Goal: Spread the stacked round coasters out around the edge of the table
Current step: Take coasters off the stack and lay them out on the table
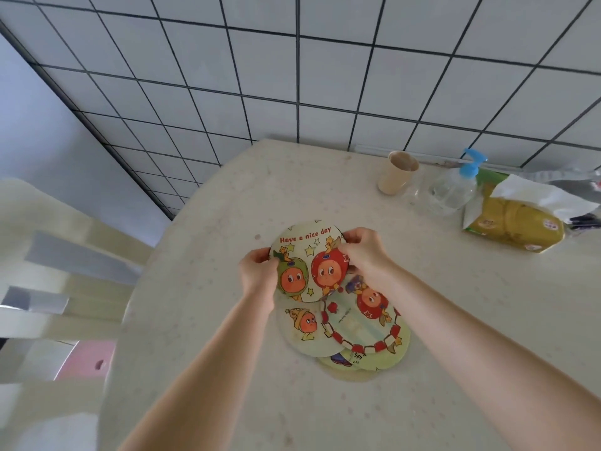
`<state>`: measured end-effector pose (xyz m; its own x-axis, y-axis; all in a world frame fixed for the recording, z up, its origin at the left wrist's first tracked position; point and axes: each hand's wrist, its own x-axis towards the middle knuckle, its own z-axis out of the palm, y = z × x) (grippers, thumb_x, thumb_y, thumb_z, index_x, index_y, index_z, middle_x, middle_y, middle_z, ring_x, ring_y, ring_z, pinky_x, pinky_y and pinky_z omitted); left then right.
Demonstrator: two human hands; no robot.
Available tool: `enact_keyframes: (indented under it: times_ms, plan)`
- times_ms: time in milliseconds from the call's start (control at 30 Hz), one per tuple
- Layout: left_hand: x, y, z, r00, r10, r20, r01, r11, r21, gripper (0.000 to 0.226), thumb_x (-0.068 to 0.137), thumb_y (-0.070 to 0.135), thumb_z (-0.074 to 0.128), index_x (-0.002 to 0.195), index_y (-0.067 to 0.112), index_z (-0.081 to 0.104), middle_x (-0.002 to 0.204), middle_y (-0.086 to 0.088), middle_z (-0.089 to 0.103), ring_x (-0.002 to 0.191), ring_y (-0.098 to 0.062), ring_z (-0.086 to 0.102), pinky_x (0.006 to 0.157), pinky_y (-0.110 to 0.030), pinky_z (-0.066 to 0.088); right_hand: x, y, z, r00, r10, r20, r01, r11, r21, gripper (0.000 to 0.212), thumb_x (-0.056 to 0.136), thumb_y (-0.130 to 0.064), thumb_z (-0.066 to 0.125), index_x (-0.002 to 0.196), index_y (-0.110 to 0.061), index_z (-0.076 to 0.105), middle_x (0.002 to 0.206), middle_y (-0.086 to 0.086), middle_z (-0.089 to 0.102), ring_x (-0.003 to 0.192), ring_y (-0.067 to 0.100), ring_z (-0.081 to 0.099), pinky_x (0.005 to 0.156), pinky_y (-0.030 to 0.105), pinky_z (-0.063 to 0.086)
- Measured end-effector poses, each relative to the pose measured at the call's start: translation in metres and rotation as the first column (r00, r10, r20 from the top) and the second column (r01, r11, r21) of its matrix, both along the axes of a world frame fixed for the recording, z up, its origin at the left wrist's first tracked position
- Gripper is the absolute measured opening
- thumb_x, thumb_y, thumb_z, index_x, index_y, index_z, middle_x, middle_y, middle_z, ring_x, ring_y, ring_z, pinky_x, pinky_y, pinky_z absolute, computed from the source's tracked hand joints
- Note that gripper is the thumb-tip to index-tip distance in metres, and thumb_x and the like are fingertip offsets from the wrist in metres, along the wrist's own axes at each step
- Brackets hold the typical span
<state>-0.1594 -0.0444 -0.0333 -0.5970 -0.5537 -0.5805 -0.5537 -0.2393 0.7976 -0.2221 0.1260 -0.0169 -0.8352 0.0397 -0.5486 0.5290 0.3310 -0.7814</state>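
Observation:
A round coaster (307, 255) printed "Have a nice day" with two cartoon fruit figures is held just above the table. My left hand (258, 271) grips its left edge and my right hand (366, 252) pinches its right edge. Below it, several more round cartoon coasters (351, 333) lie fanned and overlapping on the cream table (211, 222), partly under the held one. The lowest ones show only as slivers at the near side of the pile.
At the back right stand a beige cup (398, 172), a clear pump bottle with a blue top (455, 187) and a yellow tissue pack (514, 222). A tiled wall runs behind. A cream chair (65, 288) sits off the table's left edge.

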Motion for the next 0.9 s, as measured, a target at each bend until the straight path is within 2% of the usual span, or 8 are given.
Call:
enact_keyframes:
  times_ms: [100,200,300,400,500,633,800,900]
  plan:
    - [-0.017,-0.036,0.005,0.999,0.014,-0.039,-0.015,0.999,-0.032,0.022,0.085,0.0,0.056,0.09,0.019,0.065,0.083,0.003,0.067,0.072,-0.01,0.063,0.051,-0.023,0.047,-0.014,-0.034,0.007,1.0,-0.012,0.0,0.012,0.998,-0.054,0.02,0.09,-0.007,0.06,0.109,-0.012,0.061,0.103,0.008,0.068,0.089,0.024,0.07,0.074,0.041,0.062]
    - [-0.03,-0.064,0.005,0.998,0.015,-0.057,-0.019,0.998,-0.065,0.023,0.085,-0.002,0.057,0.084,0.02,0.064,0.082,0.002,0.067,0.071,-0.012,0.064,0.053,-0.025,0.047,-0.023,-0.064,0.004,1.0,-0.026,-0.013,0.025,0.997,-0.07,0.01,0.091,-0.011,0.061,0.098,-0.017,0.06,0.096,0.005,0.066,0.085,0.018,0.068,0.069,0.035,0.06]
    - [-0.037,-0.095,-0.008,0.999,0.012,-0.046,-0.016,0.996,-0.088,0.021,0.082,-0.001,0.06,0.087,0.018,0.066,0.081,0.002,0.068,0.071,-0.014,0.064,0.054,-0.026,0.048,-0.036,-0.098,-0.009,0.999,0.001,-0.037,-0.001,1.0,-0.002,0.008,0.091,-0.015,0.061,0.093,-0.022,0.057,0.095,0.004,0.066,0.088,0.022,0.068,0.078,0.04,0.061]
    - [-0.038,-0.11,-0.021,1.0,0.003,-0.031,-0.005,0.996,-0.087,0.018,0.081,0.002,0.062,0.085,0.018,0.066,0.088,-0.003,0.07,0.08,-0.022,0.066,0.069,-0.036,0.055,-0.049,-0.116,-0.017,0.997,0.003,-0.083,0.001,0.999,0.05,0.006,0.092,-0.015,0.059,0.096,-0.02,0.059,0.101,0.006,0.068,0.093,0.025,0.068,0.08,0.041,0.06]
    - [-0.039,-0.115,-0.028,0.999,-0.039,-0.031,0.036,0.995,-0.092,0.024,0.08,-0.001,0.058,0.075,0.022,0.066,0.089,-0.005,0.072,0.083,-0.024,0.065,0.079,-0.042,0.055,-0.055,-0.125,-0.022,0.989,-0.007,-0.146,0.028,0.99,0.14,0.012,0.093,-0.016,0.056,0.102,-0.019,0.063,0.097,0.001,0.065,0.085,0.019,0.064,0.058,0.026,0.052]
    - [-0.029,-0.111,-0.035,0.996,-0.082,-0.022,0.079,0.991,-0.108,0.019,0.081,0.003,0.059,0.092,0.016,0.066,0.099,-0.007,0.07,0.094,-0.025,0.066,0.087,-0.046,0.055,-0.048,-0.126,-0.023,0.983,0.035,-0.182,0.008,0.974,0.228,0.019,0.096,-0.02,0.051,0.11,-0.015,0.063,0.094,-0.001,0.061,0.073,0.011,0.059,0.049,0.02,0.043]
    - [-0.015,-0.11,-0.027,0.998,-0.056,-0.029,0.053,0.992,-0.112,0.012,0.081,0.006,0.061,0.086,0.017,0.065,0.095,-0.008,0.071,0.086,-0.022,0.065,0.079,-0.038,0.056,-0.034,-0.124,-0.01,0.98,0.043,-0.193,-0.007,0.983,0.184,0.013,0.098,-0.02,0.048,0.106,-0.018,0.058,0.092,-0.004,0.057,0.072,0.009,0.058,0.05,0.021,0.046]
    - [-0.003,-0.114,-0.016,0.996,-0.059,-0.06,0.055,0.996,-0.065,0.016,0.082,0.006,0.06,0.079,0.021,0.062,0.091,-0.007,0.069,0.088,-0.026,0.067,0.081,-0.042,0.057,-0.02,-0.123,0.004,0.98,0.039,-0.195,-0.018,0.994,0.11,0.011,0.097,-0.02,0.05,0.104,-0.018,0.057,0.09,-0.003,0.059,0.075,0.011,0.061,0.058,0.026,0.054]
